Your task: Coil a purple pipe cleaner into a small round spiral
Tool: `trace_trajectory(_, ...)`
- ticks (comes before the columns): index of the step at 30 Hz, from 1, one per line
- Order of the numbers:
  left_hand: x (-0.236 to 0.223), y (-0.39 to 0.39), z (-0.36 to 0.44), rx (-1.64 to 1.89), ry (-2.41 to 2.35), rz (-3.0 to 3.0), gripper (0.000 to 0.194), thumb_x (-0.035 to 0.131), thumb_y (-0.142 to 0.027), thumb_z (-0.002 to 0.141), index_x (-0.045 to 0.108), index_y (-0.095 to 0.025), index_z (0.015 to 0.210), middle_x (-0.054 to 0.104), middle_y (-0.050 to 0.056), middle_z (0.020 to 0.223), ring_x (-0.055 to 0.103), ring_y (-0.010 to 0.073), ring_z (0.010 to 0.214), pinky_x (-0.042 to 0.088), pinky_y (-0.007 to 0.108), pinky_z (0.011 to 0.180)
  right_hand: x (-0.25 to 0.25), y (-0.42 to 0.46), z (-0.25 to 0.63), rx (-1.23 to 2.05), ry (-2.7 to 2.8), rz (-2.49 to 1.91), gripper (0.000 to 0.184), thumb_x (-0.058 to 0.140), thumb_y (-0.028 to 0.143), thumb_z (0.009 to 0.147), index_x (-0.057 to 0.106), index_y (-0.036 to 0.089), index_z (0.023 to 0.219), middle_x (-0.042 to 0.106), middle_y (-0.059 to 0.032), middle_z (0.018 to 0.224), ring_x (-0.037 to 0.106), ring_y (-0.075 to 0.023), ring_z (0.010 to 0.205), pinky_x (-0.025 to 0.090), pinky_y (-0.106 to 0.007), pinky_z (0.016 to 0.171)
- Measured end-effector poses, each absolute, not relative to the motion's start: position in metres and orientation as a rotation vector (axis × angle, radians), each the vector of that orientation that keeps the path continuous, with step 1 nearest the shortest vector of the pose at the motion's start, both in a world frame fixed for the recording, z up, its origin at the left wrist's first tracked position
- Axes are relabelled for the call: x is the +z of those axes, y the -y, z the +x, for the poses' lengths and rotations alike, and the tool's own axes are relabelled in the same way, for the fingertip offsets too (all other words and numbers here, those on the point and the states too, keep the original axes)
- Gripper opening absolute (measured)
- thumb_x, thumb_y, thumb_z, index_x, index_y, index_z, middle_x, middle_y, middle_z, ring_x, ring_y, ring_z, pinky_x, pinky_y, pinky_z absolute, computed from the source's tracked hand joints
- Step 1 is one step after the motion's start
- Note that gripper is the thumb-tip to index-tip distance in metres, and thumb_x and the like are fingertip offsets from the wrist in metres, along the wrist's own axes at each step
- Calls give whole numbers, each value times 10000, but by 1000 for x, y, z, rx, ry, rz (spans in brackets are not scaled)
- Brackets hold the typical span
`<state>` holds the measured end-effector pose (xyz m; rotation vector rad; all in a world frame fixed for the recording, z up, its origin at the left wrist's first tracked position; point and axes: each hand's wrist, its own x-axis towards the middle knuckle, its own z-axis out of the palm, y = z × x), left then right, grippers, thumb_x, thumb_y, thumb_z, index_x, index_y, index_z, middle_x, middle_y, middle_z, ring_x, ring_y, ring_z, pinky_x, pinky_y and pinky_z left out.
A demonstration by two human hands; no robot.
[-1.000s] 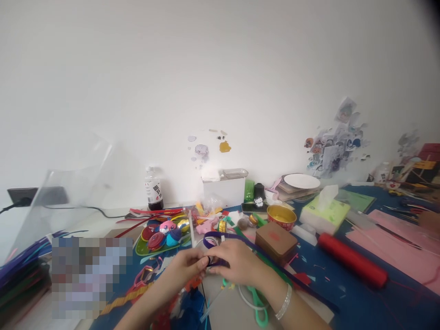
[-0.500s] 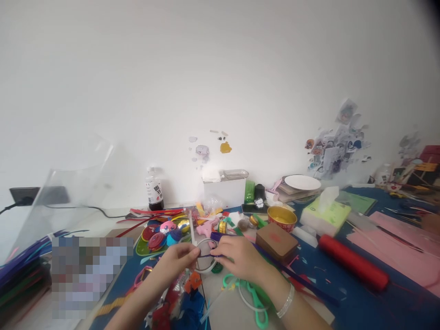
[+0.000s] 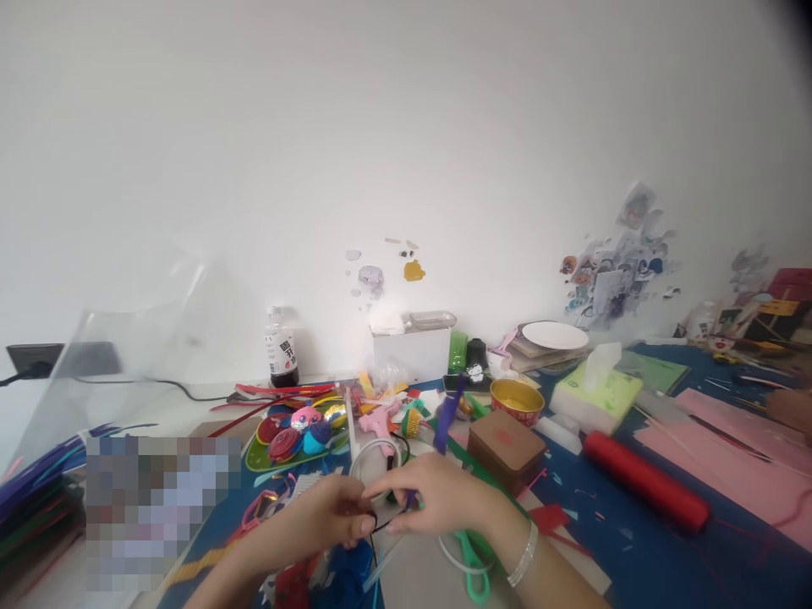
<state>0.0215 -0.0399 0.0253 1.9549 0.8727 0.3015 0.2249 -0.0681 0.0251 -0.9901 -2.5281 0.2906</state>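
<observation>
My left hand (image 3: 336,512) is closed in a pinch, its fingertips on one end of a thin dark strand (image 3: 388,523) that crosses to the other hand. My right hand (image 3: 441,499), with a sparkling bracelet (image 3: 523,554) on its wrist, is closed on a purple strip (image 3: 449,414). Part of that strip stands up behind the knuckles. Whether strand and strip are one piece, I cannot tell. Just beyond the fingers lies a whitish ring (image 3: 356,457), partly hidden. Behind it is a pink glue gun (image 3: 379,425).
A green tray (image 3: 257,459) of colourful round pieces sits left. Right are stacked brown cards (image 3: 507,447), a golden tin (image 3: 517,399), a tissue pack (image 3: 596,397) and a red roll (image 3: 645,480). A bottle (image 3: 281,348) stands by the wall. Green scissors (image 3: 473,567) lie in front.
Both hands have come lower and nearer, away from the whitish ring they were at. The purple strip, which trailed to the right along the table, now rises above my right hand.
</observation>
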Motion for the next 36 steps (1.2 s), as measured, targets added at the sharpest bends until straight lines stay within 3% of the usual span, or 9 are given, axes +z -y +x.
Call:
trace_trajectory(5,25,41,18,227,-792,1940,324,606,-471,687,647,-152,727,521,-30,567,511,123,571,367,182,506,21,67,220,377,2608,-900,380,650,376,727,591,316,1097,678,37,938,617,-125,810,392,-159,670)
trace_trajectory(11,25,43,20,207,-789,1908,282,629,-439,667,659,-165,725,563,-28,592,511,118,573,395,196,544,13,67,211,167,2633,-918,185,623,266,765,634,268,950,693,61,855,622,-100,758,381,-157,635)
trace_trajectory(16,23,38,25,309,-895,1837,363,609,-506,660,638,-150,722,616,-4,621,548,141,585,417,217,537,4,59,210,-140,2538,-970,139,603,320,786,609,245,902,688,44,815,611,-133,716,361,-220,603)
trace_trajectory(22,25,34,27,428,-866,1747,426,606,-548,657,632,-128,722,647,23,666,572,152,593,450,247,591,0,54,211,-321,2448,-986,170,513,359,850,601,223,903,676,10,731,569,-149,642,336,-260,583)
trace_trajectory(29,27,39,23,334,-865,1771,361,649,-503,631,658,-144,667,628,1,591,575,152,597,454,231,584,8,60,211,-225,2529,-853,220,519,353,853,590,280,1048,669,31,702,543,-132,620,333,-253,605)
trace_trajectory(32,29,43,26,309,-860,1766,337,679,-479,608,660,-146,658,612,-9,569,569,140,576,442,215,559,6,60,209,-184,2534,-823,145,540,334,836,642,253,899,645,30,635,527,-130,590,328,-247,571)
trace_trajectory(36,27,46,33,365,-820,1692,350,669,-482,627,646,-147,724,623,-7,620,550,123,553,438,213,548,-2,58,205,-274,2378,-993,243,606,431,739,633,191,759,609,1,579,509,-149,545,302,-253,491)
